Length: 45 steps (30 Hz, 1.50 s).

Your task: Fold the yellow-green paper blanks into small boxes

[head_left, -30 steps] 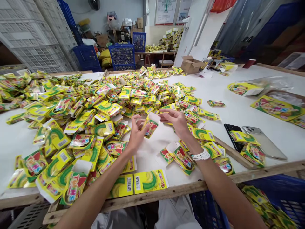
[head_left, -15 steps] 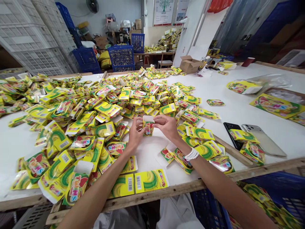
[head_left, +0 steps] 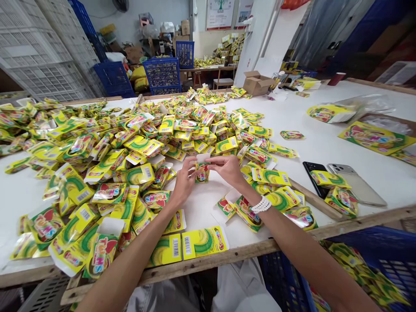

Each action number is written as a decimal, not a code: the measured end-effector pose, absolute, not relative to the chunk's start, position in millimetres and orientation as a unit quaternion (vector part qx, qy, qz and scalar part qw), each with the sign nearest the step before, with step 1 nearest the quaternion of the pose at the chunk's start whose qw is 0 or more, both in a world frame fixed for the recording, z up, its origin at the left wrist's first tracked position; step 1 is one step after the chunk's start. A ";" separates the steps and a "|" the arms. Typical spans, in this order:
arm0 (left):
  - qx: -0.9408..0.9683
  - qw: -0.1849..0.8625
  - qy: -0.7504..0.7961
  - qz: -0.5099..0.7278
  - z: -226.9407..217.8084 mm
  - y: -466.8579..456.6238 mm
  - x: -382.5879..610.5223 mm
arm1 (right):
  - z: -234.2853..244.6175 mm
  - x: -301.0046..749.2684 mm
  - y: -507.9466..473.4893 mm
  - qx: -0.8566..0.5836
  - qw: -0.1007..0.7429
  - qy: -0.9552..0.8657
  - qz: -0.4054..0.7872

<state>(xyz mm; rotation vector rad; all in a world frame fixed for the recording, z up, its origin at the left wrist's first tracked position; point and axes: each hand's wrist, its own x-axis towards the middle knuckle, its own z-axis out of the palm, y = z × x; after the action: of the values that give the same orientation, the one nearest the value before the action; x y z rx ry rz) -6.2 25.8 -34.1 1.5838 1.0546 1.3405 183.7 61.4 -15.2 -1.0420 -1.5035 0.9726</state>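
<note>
Both hands pinch one small box over the table.

The box [head_left: 202,172] is upright, its long axis running 12 to 6 o'clock with the white flap at the 12 end. It sits midway between the hands, so neither is nearer. The left hand [head_left: 182,183] holds it from 9 o'clock and the right hand [head_left: 228,169] from 3 o'clock, both with fingers closed narrow on the box's upper end and palms clear of it. A bead bracelet [head_left: 261,204] circles the right wrist. A pile [head_left: 146,134] of like boxes spreads from 9 round to 1 o'clock on the table [head_left: 325,143]. Flat packs [head_left: 195,245] lie at 6 o'clock, two phones [head_left: 355,188] at 3 o'clock, and a blue crate [head_left: 373,251] at 4 o'clock below the edge.
</note>
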 end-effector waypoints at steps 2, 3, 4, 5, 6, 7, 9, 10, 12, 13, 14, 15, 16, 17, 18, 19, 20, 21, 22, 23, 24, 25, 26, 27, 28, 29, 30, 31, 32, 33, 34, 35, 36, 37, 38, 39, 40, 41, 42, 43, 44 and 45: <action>0.639 0.377 0.431 0.513 -31.0 24.1 -7.9 | -14.5 183.4 61.2 -0.425 0.505 -0.628 0.412; 0.647 0.365 0.441 0.503 -29.1 23.1 -8.9 | -13.6 183.1 60.5 -0.419 0.501 -0.630 0.420; 0.656 0.352 0.451 0.493 -27.1 22.0 -10.0 | -12.3 182.8 59.5 -0.412 0.498 -0.632 0.429; 0.663 0.341 0.457 0.485 -25.2 21.1 -10.9 | -10.8 182.4 58.2 -0.404 0.494 -0.633 0.438; 0.669 0.332 0.461 0.480 -23.5 20.2 -11.7 | -9.1 181.9 56.7 -0.395 0.490 -0.635 0.448; 0.674 0.325 0.463 0.476 -22.2 19.6 -12.1 | -7.4 181.5 55.2 -0.386 0.486 -0.638 0.456; 0.683 0.306 0.468 0.470 -21.0 18.9 -11.9 | -4.4 180.5 52.3 -0.369 0.474 -0.646 0.470; 0.687 0.294 0.470 0.470 -21.3 18.9 -11.3 | -3.2 180.1 51.1 -0.366 0.468 -0.651 0.472; 0.691 0.275 0.472 0.473 -23.2 19.5 -9.7 | -0.9 179.6 49.2 -0.371 0.453 -0.664 0.464; 0.690 0.271 0.472 0.477 -24.5 19.8 -8.8 | 0.5 179.6 48.7 -0.376 0.448 -0.671 0.456; 0.686 0.271 0.471 0.483 -25.9 20.1 -7.9 | 2.0 179.8 48.3 -0.380 0.445 -0.676 0.449; 0.681 0.275 0.469 0.491 -27.2 20.3 -7.1 | 3.8 180.2 48.1 -0.381 0.445 -0.678 0.444; 0.675 0.282 0.466 0.499 -28.2 20.2 -6.3 | 5.7 180.8 48.2 -0.380 0.450 -0.676 0.443; 0.668 0.292 0.460 0.507 -28.9 19.9 -5.7 | 7.6 181.5 48.5 -0.381 0.461 -0.667 0.444; 0.662 0.302 0.452 0.516 -29.3 19.4 -5.1 | 9.2 182.1 49.0 -0.384 0.478 -0.653 0.445; 0.658 0.313 0.443 0.523 -29.3 18.7 -4.5 | 10.3 182.6 49.6 -0.390 0.496 -0.635 0.446; 0.655 0.323 0.436 0.527 -29.1 18.0 -4.0 | 10.8 182.9 50.3 -0.400 0.514 -0.616 0.444; 0.653 0.330 0.432 0.526 -28.8 17.3 -3.6 | 10.9 182.9 50.9 -0.412 0.526 -0.599 0.442; 0.653 0.334 0.434 0.523 -28.5 16.8 -3.3 | 10.5 182.7 51.4 -0.425 0.531 -0.588 0.438; 0.653 0.335 0.439 0.518 -28.3 16.4 -3.1 | 9.9 182.3 51.6 -0.436 0.530 -0.584 0.434; 0.652 0.334 0.447 0.513 -28.1 16.2 -3.0 | 9.2 181.8 51.5 -0.444 0.525 -0.584 0.431; 0.651 0.333 0.454 0.509 -27.9 16.2 -3.0 | 8.8 181.4 51.2 -0.447 0.519 -0.588 0.429; 0.650 0.331 0.459 0.507 -27.5 16.2 -3.1 | 8.5 181.2 50.6 -0.447 0.514 -0.593 0.430; 0.648 0.332 0.460 0.508 -27.0 16.2 -3.2 | 8.5 181.1 49.9 -0.444 0.510 -0.597 0.432; 0.646 0.336 0.458 0.510 -26.1 16.1 -3.3 | 8.7 181.1 49.2 -0.440 0.507 -0.600 0.435; 0.644 0.343 0.454 0.512 -24.8 15.9 -3.3 | 8.8 181.2 48.5 -0.438 0.505 -0.603 0.436; 0.640 0.351 0.451 0.514 -23.2 15.5 -3.3 | 8.9 181.2 47.9 -0.437 0.504 -0.606 0.433; 0.636 0.358 0.448 0.516 -21.3 14.9 -3.2 | 8.7 180.9 47.3 -0.438 0.505 -0.610 0.426; 0.632 0.364 0.446 0.518 -19.1 14.2 -3.1 | 8.2 180.4 46.8 -0.440 0.508 -0.613 0.415; 0.629 0.369 0.445 0.520 -16.8 13.4 -3.1 | 7.4 179.6 46.2 -0.443 0.512 -0.617 0.401; 0.626 0.370 0.445 0.523 -14.7 12.7 -3.2 | 6.5 178.5 45.7 -0.443 0.516 -0.622 0.388; 0.624 0.369 0.445 0.526 -12.7 12.2 -3.4 | 5.6 177.3 45.1 -0.443 0.519 -0.626 0.377; 0.623 0.365 0.447 0.528 -11.1 11.9 -3.8 | 4.7 176.2 44.6 -0.441 0.520 -0.632 0.368; 0.623 0.360 0.451 0.529 -9.9 11.9 -4.2 | 4.1 175.3 44.1 -0.436 0.521 -0.640 0.360; 0.622 0.353 0.456 0.529 -9.0 12.2 -4.8 | 3.8 174.9 43.7 -0.429 0.519 -0.649 0.354; 0.623 0.344 0.462 0.530 -8.4 12.7 -5.4 | 4.1 175.1 43.4 -0.421 0.513 -0.661 0.351; 0.623 0.337 0.465 0.531 -8.1 13.5 -6.2 | 5.0 176.0 43.2 -0.412 0.504 -0.675 0.348; 0.624 0.330 0.467 0.533 -7.9 14.4 -7.1 | 6.4 177.5 43.1 -0.403 0.491 -0.690 0.347; 0.624 0.327 0.466 0.535 -7.9 15.4 -8.0 | 8.4 179.5 42.9 -0.393 0.475 -0.706 0.348; 0.623 0.327 0.463 0.539 -7.9 16.5 -9.1 | 10.7 181.8 42.5 -0.383 0.460 -0.721 0.348; 0.622 0.332 0.459 0.540 -8.0 17.6 -10.2 | 13.2 184.0 41.9 -0.373 0.447 -0.737 0.343; 0.620 0.341 0.454 0.541 -8.2 18.7 -11.3 | 15.6 186.1 41.2 -0.364 0.437 -0.751 0.335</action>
<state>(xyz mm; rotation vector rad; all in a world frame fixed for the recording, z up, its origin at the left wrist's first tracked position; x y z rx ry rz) -11.3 18.7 -8.2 1.6145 1.1826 1.4069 186.1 41.2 15.6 -0.9052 -1.8680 0.8330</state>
